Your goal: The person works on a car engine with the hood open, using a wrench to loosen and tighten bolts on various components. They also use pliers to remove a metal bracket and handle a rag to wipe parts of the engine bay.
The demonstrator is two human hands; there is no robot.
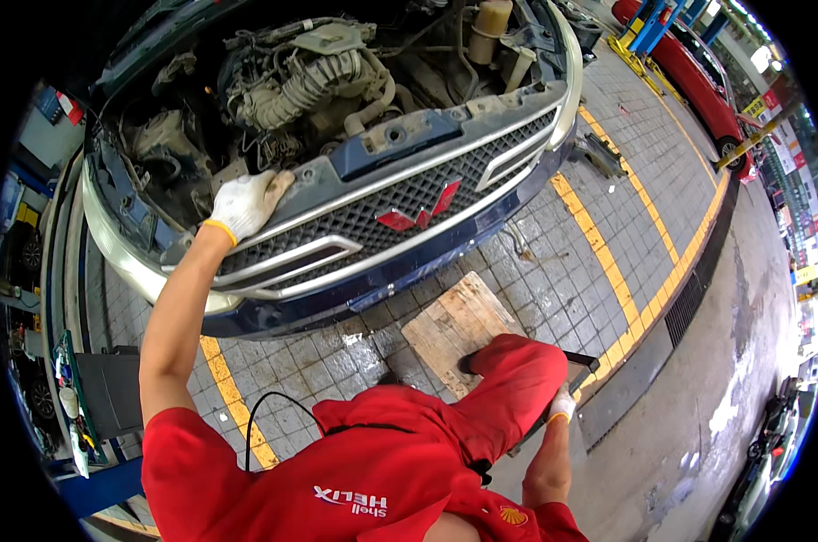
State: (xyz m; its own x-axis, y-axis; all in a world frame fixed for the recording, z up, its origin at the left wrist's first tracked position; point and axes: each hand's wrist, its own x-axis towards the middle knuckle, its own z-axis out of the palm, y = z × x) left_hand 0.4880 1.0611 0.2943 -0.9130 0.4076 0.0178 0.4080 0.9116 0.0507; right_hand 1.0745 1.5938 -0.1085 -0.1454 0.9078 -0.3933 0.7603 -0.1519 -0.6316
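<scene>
My left hand (244,203), in a white knitted glove with a yellow cuff, grips the upper front panel (323,194) of a car with its hood raised. Its fingers bend over the panel beside the engine bay; a brownish patch shows at the fingertips. Low on the right, my right hand (561,404), also gloved, is closed around a dark bar (581,360) next to my red trouser leg (517,375). The leg hides much of the bar, so its kind is unclear. Beneath my hands' level, a wooden board (454,321) lies on the floor, my foot at its edge.
The car's grille (427,203) and bumper (337,312) curve across in front of me. Engine parts (310,86) fill the open bay. Yellow lines (599,248) mark the tiled floor. A dark part (603,155) lies right of the car; a red car (694,81) stands beyond.
</scene>
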